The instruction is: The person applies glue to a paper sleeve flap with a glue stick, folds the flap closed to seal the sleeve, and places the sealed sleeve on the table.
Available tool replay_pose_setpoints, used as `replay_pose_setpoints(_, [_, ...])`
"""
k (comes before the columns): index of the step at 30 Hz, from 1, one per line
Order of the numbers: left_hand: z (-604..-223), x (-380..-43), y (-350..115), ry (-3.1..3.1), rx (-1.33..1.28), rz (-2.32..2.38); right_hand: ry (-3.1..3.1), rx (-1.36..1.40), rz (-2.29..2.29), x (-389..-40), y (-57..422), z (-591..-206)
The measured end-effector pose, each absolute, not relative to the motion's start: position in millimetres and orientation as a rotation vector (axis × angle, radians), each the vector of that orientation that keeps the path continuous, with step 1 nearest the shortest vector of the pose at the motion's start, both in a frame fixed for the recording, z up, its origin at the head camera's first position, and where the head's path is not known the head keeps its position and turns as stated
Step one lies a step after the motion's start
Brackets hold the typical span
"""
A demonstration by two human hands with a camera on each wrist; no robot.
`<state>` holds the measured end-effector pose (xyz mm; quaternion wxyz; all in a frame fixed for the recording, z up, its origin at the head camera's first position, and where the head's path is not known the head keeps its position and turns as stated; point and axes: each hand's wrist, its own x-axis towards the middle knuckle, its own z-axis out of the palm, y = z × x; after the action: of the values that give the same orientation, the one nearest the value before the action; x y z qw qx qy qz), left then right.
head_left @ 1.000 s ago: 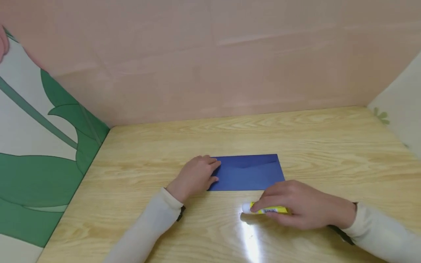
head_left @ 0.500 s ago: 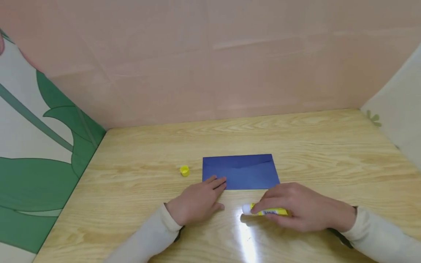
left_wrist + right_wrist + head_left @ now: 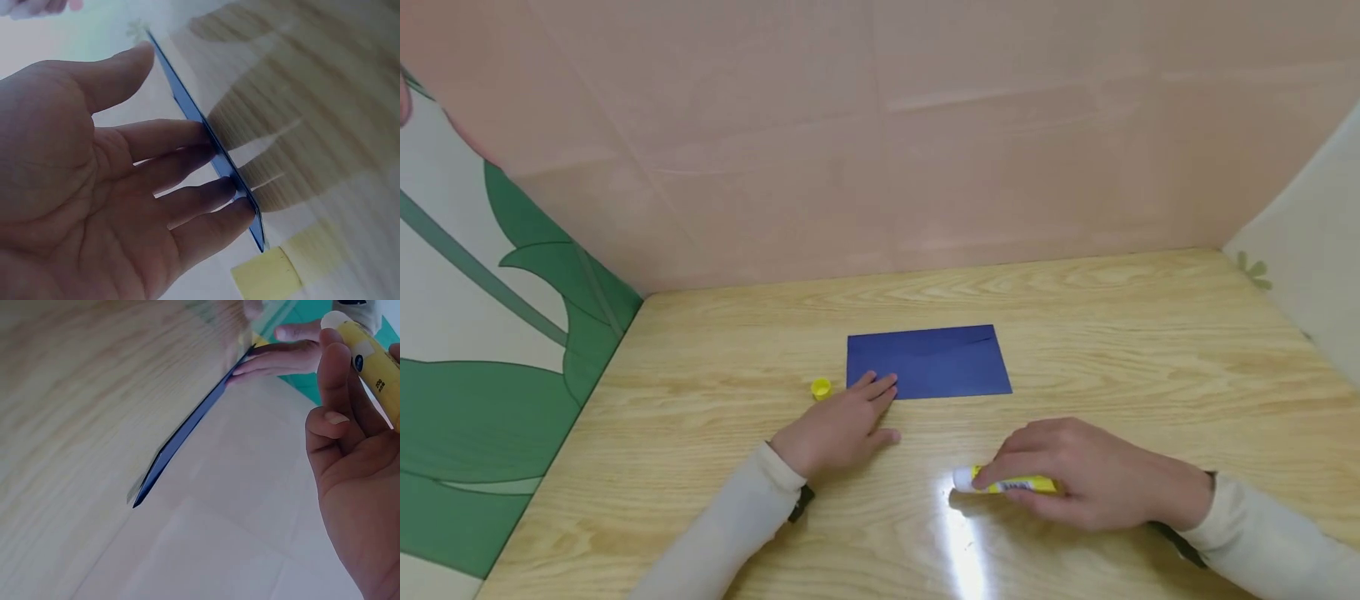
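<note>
A blue envelope (image 3: 940,362) lies flat on the wooden table in the head view. My left hand (image 3: 842,421) rests its outstretched fingertips on the envelope's near left corner; the left wrist view shows these fingers (image 3: 200,212) touching the envelope (image 3: 187,103). Just left of the envelope stands a small yellow cap (image 3: 822,388), seen also as a yellow cap (image 3: 267,275) in the left wrist view. Nearer the front, my right hand (image 3: 1075,475) grips an uncapped yellow glue stick (image 3: 1022,483) with a white end. In the right wrist view the glue stick (image 3: 369,359) sits between thumb and fingers.
The light wood tabletop (image 3: 1112,333) meets a pinkish sheet (image 3: 880,167) along its back edge. A panel with green leaves (image 3: 482,425) borders the left side, and a pale panel (image 3: 1315,242) the right. A bright reflection lies in front of the glue stick.
My left hand moved off the envelope's left edge, uncovering the yellow cap, then onto its near corner. The envelope has slid away from me and slightly left. My right hand stays in place.
</note>
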<state>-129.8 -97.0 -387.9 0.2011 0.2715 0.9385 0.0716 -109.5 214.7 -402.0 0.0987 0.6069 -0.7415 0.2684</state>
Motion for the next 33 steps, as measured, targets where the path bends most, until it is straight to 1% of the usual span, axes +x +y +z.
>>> replay_pose_setpoints(15, [-386, -132, -96, 2.628, 0.81, 0.136, -2.223, 1.78, 0.774, -105, 216, -398])
replay_pose_setpoints(23, [-384, -130, -99, 2.673, 0.788, 0.143, -2.347, 1.702, 0.7, -107, 215, -397])
replay_pose_setpoints(25, [-383, -128, -98, 2.713, 0.831, 0.128, -2.366, 1.675, 0.676, -108, 214, -397])
replay_pose_setpoints(28, [-381, -123, -92, 2.786, 0.969, 0.155, -2.405, 1.616, 0.656, -107, 213, -396])
replay_pose_setpoints(31, [-379, -115, -83, 2.831, 1.102, 0.3, -2.459, 1.522, 0.658, -106, 210, -395])
replay_pose_setpoints(33, [-378, -110, -76, 2.831, 1.146, 0.441, -2.482, 1.466, 0.674, -105, 208, -394])
